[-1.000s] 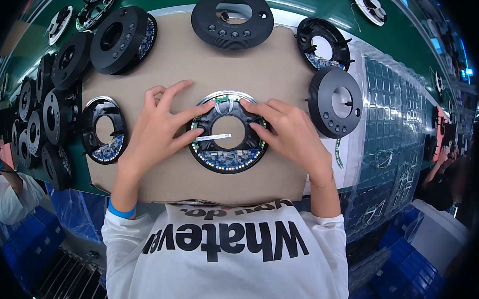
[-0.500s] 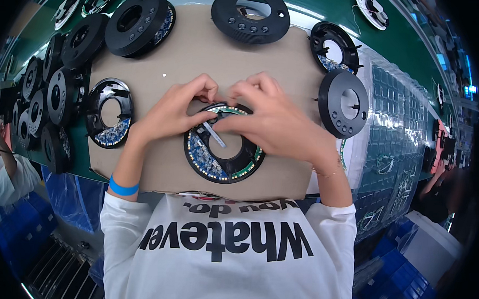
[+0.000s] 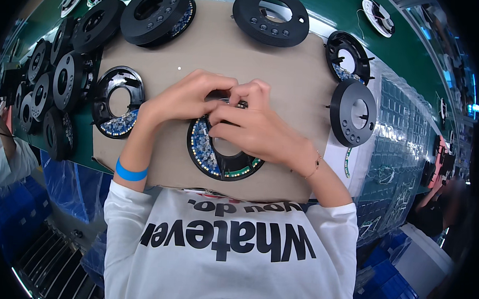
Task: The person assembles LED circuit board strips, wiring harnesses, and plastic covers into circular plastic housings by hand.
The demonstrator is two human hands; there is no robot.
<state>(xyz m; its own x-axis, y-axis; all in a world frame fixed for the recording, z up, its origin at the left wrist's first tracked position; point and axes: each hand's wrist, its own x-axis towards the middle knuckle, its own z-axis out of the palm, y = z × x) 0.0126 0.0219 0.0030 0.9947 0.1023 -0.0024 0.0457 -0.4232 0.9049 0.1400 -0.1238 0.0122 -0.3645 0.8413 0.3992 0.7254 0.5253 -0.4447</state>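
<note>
On the brown mat in front of me lies a black ring-shaped housing (image 3: 233, 166), its inside facing up. It carries a blue circuit board (image 3: 203, 145) packed with small parts, and tiny lights line its rim. My left hand (image 3: 191, 96) is closed at the ring's far edge, thumb and fingers pinching there. Over the ring's far and right part, my right hand (image 3: 257, 121) has its fingers bent together, close against the left fingertips. What lies between the right fingers is hidden, and the white strip is out of sight.
Another opened ring (image 3: 117, 128) lies left of my left forearm. Several black round covers (image 3: 63, 91) crowd the far left. More covers (image 3: 270, 22) stand along the mat's far edge, and one (image 3: 353, 114) is at the right. Plastic-wrapped trays (image 3: 397, 137) lie farther right.
The white strip that showed across the ring is no longer visible. My hands have drawn together at the far edge, with the ring turned a little. The whole view has shifted slightly.
</note>
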